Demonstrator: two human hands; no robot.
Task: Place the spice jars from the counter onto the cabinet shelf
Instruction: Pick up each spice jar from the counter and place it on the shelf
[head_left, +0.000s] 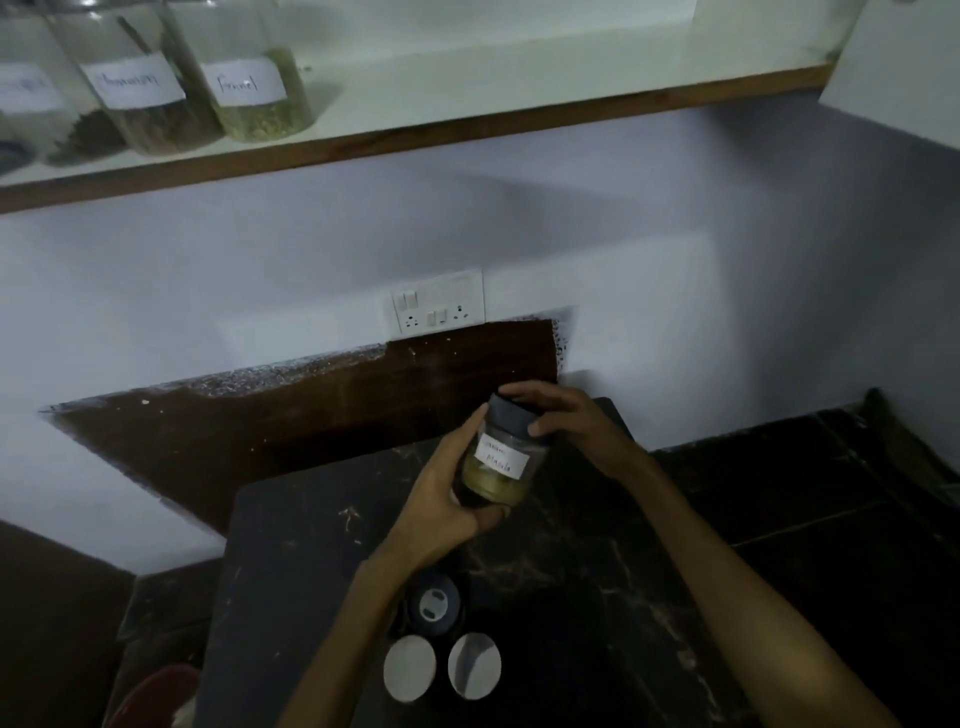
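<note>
A small glass spice jar (501, 470) with a dark lid, a white label and yellowish contents is held tilted above the dark counter (322, 561). My left hand (441, 499) grips its body from the left and below. My right hand (563, 415) curls its fingers over the dark lid. Three more jars stand on the counter nearer me, seen from above: one with a dark lid (432, 605) and two with white lids (409, 667) (474, 665). On the cabinet shelf (467, 119) at the upper left stand several labelled glass jars, the nearest (254, 78) with greenish contents.
The right part of the shelf is bare white board with a brown front edge. A cabinet side panel (898, 62) hangs at the upper right. A socket plate (436, 309) sits on the wall behind the counter. A red object (156, 696) lies at the lower left.
</note>
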